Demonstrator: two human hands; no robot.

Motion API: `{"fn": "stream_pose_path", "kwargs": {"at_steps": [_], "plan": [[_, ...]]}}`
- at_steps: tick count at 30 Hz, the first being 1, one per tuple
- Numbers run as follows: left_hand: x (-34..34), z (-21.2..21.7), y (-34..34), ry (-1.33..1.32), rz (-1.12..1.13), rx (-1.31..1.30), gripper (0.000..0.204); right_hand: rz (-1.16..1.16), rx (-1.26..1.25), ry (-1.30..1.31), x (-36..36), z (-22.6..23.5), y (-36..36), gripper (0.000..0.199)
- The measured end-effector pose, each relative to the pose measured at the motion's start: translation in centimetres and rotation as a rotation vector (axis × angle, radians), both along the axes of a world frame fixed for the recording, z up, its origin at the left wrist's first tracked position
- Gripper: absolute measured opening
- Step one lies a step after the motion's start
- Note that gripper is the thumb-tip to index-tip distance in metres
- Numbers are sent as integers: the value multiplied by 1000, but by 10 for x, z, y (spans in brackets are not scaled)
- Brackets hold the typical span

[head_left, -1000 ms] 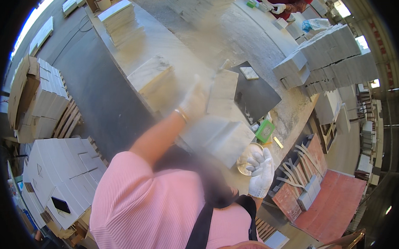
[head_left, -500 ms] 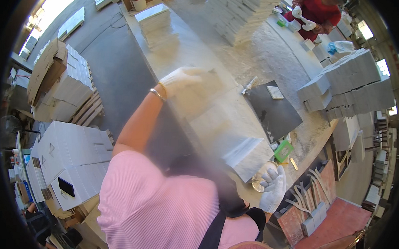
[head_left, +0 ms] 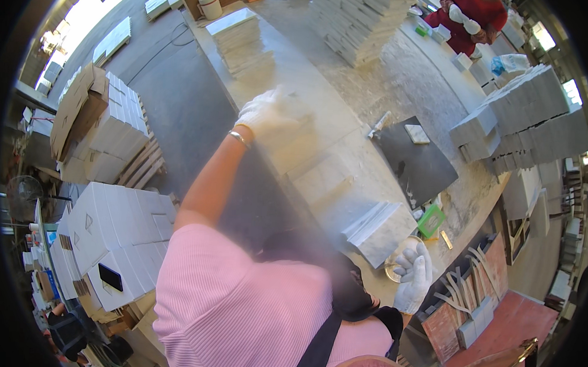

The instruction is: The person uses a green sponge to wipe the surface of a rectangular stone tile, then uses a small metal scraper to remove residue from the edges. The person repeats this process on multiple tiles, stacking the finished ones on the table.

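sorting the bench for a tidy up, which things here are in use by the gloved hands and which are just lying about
In use:
left hand, reaching over pale stone tiles on the bench
right hand, beside the tile stack and a round dish

Lying about:
dark slab
green block
white boxes
tall tile stacks

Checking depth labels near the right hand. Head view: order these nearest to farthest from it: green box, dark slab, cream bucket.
From the right hand, at the bench's near edge:
1. Green box, just above the hand on the bench.
2. Dark slab, further up, mid-bench.
3. Cream bucket, far end, top left of the view.
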State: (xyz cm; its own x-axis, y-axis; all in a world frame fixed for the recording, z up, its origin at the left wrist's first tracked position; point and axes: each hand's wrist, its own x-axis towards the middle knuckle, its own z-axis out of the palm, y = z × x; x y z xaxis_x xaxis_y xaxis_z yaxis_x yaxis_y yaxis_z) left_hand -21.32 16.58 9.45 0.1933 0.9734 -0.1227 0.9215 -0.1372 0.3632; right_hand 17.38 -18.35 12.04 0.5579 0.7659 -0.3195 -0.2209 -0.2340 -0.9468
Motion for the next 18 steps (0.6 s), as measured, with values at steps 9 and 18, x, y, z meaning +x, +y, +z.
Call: {"fn": "stream_pose_path", "kwargs": {"at_steps": [9, 18], "plan": [[31, -7, -7, 207, 57, -24, 121, 43, -5, -33, -10, 6, -1, 51], [27, -15, -7, 171, -12, 90, 109, 11, -60, 22, -17, 11, -5, 47]]}}
